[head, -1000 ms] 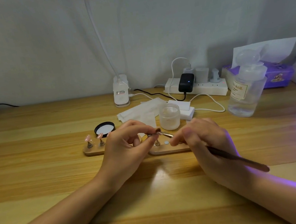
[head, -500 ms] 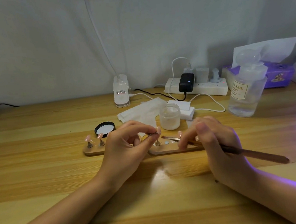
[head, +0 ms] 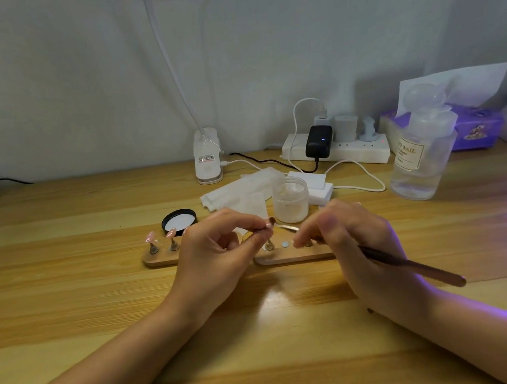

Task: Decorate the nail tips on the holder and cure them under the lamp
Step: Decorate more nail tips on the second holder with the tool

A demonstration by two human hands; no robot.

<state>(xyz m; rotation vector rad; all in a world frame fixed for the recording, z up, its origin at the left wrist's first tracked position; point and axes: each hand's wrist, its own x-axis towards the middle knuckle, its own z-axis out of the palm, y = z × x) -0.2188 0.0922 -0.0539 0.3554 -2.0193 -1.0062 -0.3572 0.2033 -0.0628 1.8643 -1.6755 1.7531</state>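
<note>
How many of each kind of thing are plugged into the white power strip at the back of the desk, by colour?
On the power strip:
Black adapter: 1
White plugs or chargers: 2, one small with a cable and one larger block
Pale blue-grey plug: 1
Total: 4

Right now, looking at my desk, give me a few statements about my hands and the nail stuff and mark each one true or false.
1. The right hand holds a nail brush. True.
2. The left hand lies flat on the desk. False: it pinches a nail tip above the wooden holder.
3. The frosted jar has its lid on. False: the black lid lies apart on the desk.
4. The pump bottle stands upright at the right. True.
</note>
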